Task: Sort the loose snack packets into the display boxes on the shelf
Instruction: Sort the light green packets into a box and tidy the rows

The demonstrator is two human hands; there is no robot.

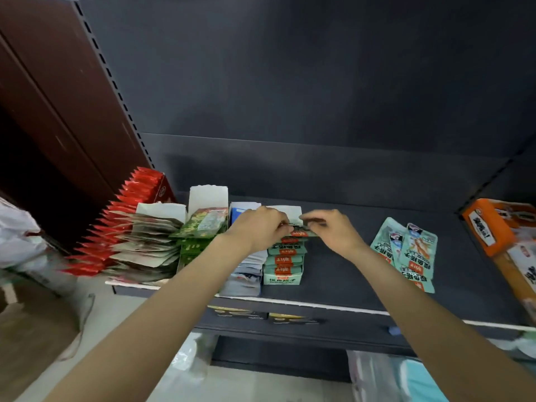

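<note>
A mint-green display box (282,278) stands near the shelf's front edge, filled with a row of mint-green snack packets bearing red labels. My left hand (259,227) and my right hand (333,229) both pinch one mint-green packet (300,232) at the back of that row, one hand at each end. A loose pile of the same mint-green packets (409,253) lies flat on the shelf to the right of my right hand.
Left of the mint box stand a blue-and-white box (245,268), a green packet box (200,227), a box of brown packets (148,245) and red packets (116,224). An orange box (487,227) sits at far right. The dark shelf (333,274) has a white front edge.
</note>
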